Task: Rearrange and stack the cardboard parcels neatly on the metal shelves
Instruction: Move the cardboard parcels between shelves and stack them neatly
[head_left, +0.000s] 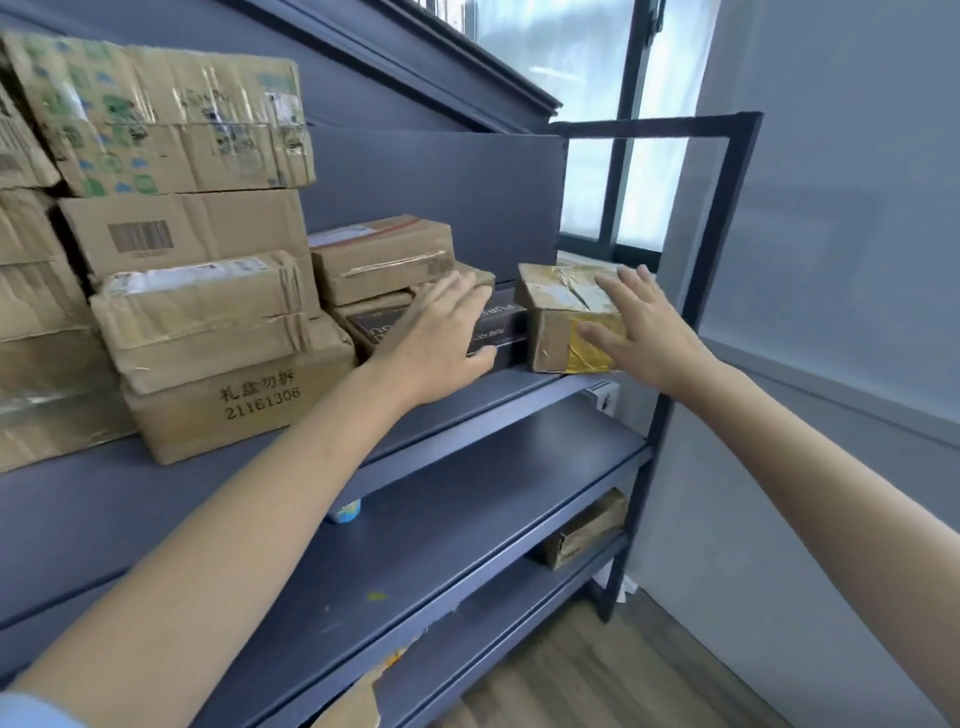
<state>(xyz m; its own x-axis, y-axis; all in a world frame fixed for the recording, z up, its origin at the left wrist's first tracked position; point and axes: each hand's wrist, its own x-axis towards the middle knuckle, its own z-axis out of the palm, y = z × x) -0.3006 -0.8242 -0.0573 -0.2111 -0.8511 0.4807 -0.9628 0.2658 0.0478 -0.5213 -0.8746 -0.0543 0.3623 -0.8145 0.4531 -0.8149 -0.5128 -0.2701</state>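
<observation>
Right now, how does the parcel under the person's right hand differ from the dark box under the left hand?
The gold-taped parcel is plain brown cardboard patched with shiny gold tape; the dark box is dark, with white printed lettering. The gold-taped parcel looks chunky and cube-like, while the dark box is flat and low. The right hand lies on the gold-taped parcel; the left hand lies on the dark box. Both sit side by side on the same shelf.

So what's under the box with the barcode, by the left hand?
The barcode box sits on another cardboard parcel and a dark box. The left hand covers where they meet, hiding the rest.
</observation>
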